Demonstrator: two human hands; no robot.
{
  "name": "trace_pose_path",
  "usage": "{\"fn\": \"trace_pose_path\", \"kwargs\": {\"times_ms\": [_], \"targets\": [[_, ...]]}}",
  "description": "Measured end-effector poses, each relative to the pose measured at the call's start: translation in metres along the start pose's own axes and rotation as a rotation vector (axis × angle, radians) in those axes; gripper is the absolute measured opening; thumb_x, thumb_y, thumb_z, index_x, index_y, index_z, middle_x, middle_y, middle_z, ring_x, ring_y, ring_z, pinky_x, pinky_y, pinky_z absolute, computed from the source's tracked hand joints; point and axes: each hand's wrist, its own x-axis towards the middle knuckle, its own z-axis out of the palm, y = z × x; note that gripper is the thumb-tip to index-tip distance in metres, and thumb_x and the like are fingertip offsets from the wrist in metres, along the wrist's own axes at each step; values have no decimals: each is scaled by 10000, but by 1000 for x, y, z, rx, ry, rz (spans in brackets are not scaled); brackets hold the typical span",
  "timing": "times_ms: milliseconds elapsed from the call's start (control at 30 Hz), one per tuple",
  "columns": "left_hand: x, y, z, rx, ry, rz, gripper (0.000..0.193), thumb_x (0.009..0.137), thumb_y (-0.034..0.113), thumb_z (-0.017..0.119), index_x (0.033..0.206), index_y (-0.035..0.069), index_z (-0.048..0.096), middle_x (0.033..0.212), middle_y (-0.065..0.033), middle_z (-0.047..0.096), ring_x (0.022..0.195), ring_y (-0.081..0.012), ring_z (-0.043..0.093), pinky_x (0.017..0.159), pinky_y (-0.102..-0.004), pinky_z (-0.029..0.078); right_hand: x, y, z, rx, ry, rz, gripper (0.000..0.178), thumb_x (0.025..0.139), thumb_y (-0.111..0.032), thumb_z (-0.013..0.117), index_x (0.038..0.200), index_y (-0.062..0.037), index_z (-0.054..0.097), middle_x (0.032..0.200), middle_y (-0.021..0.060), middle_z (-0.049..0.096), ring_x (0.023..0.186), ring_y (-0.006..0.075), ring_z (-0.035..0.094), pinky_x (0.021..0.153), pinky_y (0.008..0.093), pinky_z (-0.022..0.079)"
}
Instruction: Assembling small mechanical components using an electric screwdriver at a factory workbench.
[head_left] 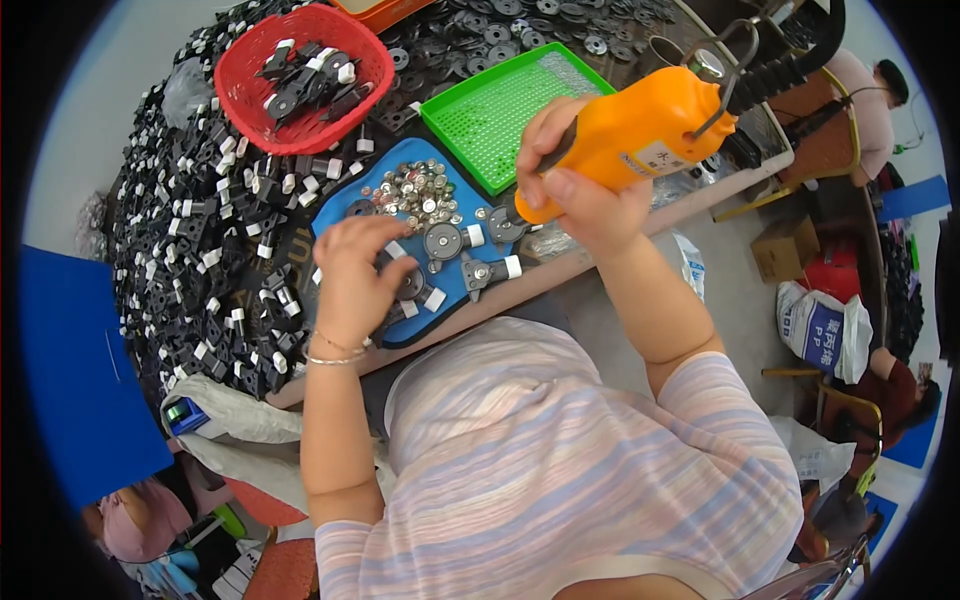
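My right hand (580, 190) grips an orange electric screwdriver (640, 125), fingers wrapped round its body. Its nose points down-left, close over a grey wheel-like part (503, 224) at the right edge of the blue mat (440, 302). Above the mat's left side, my left hand (355, 275) has thumb and forefinger apart, with a dark round part (410, 287) beside the thumb. Grey caster-like parts with white stubs, such as one round part (442, 243) and one angled part (487, 272), lie between the hands. Behind them is a pile of small metal pieces (420, 192).
A red basket (232, 85) of black parts stands at the back left. Beyond the mat is a green perforated tray (480, 165). Black parts with white stubs (215, 250) heap the table's left; dark discs (500, 40) cover the back. A black cable (790, 75) rises from the screwdriver.
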Motion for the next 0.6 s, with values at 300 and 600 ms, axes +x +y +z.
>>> {"fn": "trace_pose_path", "kwargs": {"times_ms": [300, 600], "targets": [[-5, -54, -8, 344, 104, -255, 243, 710, 66, 679, 951, 101, 672, 954, -58, 634, 952, -270, 561, 836, -408, 416, -14, 2, 2, 6, 48, 41, 262, 756, -61, 637, 956, 17, 489, 874, 146, 512, 619, 181, 533, 580, 277, 466], [29, -53, 15, 198, -22, -316, 432, 627, 256, 787, 981, 44, 661, 950, -159, 621, 938, -323, 568, 834, -398, 464, -11, 6, 0, 77, 10, -7, 262, 780, -84, 637, 972, 8, 484, 874, 158, 517, 601, 183, 527, 586, 292, 464]]}}
